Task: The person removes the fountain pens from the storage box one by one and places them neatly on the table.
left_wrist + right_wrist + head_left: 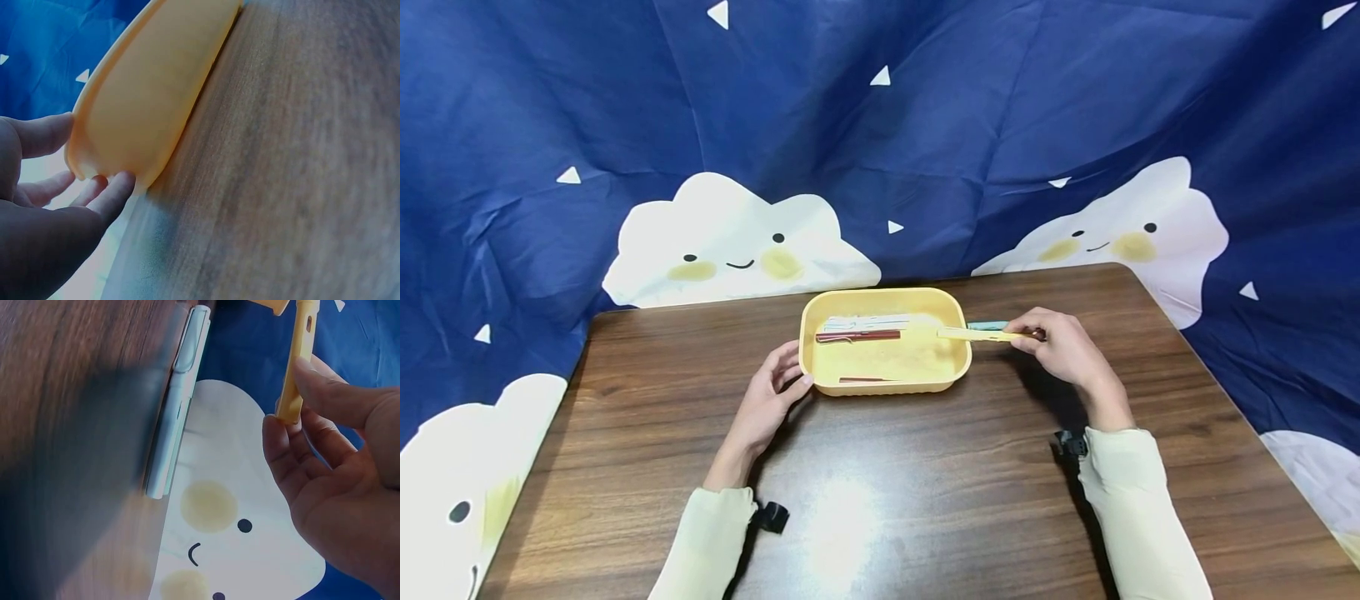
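Note:
A yellow plastic box [887, 364] stands on the table, its inner floor visible. My left hand [769, 392] holds its left end, the thumb at the front corner and the fingers against the outer wall; the left wrist view shows the fingertips on that wall [137, 106]. My right hand [1063, 346] pinches a yellow pen [977, 335] by one end, the other end reaching over the box's right rim. Just beyond lies a light teal pen [178, 406] on the table. Inside the box are a dark red pen [868, 335] and whitish, clear-looking items [865, 322], hard to make out.
A thin dark red strip [861, 380] shows along the box's front inner wall; whether it is a pen or reflection I cannot tell. The brown wooden table [940, 483] ends at a blue cloud-printed curtain [925, 150]. Glare [842, 525] brightens the table's front.

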The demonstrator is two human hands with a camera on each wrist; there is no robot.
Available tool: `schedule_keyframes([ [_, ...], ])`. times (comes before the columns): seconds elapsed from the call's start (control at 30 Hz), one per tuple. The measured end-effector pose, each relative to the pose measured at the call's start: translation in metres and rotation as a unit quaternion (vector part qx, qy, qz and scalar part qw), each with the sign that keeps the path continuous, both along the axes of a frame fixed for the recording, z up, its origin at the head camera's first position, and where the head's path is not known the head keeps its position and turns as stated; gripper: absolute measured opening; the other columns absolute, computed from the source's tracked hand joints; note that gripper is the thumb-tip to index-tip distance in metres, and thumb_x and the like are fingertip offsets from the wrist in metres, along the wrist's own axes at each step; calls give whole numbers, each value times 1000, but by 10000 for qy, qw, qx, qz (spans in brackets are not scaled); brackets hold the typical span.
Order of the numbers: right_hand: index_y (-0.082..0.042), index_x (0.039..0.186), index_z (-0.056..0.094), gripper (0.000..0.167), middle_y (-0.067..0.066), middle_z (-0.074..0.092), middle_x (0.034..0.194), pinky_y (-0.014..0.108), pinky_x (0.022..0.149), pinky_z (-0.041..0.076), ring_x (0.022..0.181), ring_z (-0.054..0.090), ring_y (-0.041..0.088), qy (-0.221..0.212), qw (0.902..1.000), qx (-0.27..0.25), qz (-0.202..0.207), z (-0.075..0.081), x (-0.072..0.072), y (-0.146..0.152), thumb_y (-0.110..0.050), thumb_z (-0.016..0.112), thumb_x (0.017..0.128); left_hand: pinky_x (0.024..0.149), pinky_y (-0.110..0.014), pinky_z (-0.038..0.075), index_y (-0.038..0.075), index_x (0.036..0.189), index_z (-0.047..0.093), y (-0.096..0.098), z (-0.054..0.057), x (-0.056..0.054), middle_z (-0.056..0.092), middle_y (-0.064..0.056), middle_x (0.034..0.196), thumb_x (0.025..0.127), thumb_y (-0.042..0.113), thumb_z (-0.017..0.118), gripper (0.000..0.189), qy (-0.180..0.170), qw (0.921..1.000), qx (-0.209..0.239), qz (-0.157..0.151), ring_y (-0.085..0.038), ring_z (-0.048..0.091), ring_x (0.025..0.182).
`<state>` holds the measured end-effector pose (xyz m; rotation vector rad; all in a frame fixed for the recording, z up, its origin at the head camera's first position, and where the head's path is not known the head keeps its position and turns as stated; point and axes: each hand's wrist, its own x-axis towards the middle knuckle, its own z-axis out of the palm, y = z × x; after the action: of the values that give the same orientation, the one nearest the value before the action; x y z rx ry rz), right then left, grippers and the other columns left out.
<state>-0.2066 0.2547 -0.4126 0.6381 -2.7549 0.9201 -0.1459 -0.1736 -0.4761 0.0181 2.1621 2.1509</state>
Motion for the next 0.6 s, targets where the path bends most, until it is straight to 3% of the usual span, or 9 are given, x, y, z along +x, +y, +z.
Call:
schedule_keyframes([
  [0.37, -3, 99, 78, 17, 7, 72, 91, 30, 68, 48, 78, 60, 19, 58, 10000, 53, -16, -5, 1, 12, 3, 80, 83, 94, -19, 45, 3, 152, 39, -1, 2, 0, 48, -21, 144, 97, 0, 64, 59, 24, 10000, -31, 5, -34, 49, 129],
  [0.6, -4, 96, 78, 16, 5, 71, 88, 23, 67, 44, 76, 59, 18, 79, 9999, 81, 87, -7, 1, 23, 4, 81, 82, 94, -19, 45, 4, 152, 39, -1, 2, 1, 48, -21, 144, 98, 0, 64, 59, -11, 10000, -14, -7, -34, 49, 129],
])
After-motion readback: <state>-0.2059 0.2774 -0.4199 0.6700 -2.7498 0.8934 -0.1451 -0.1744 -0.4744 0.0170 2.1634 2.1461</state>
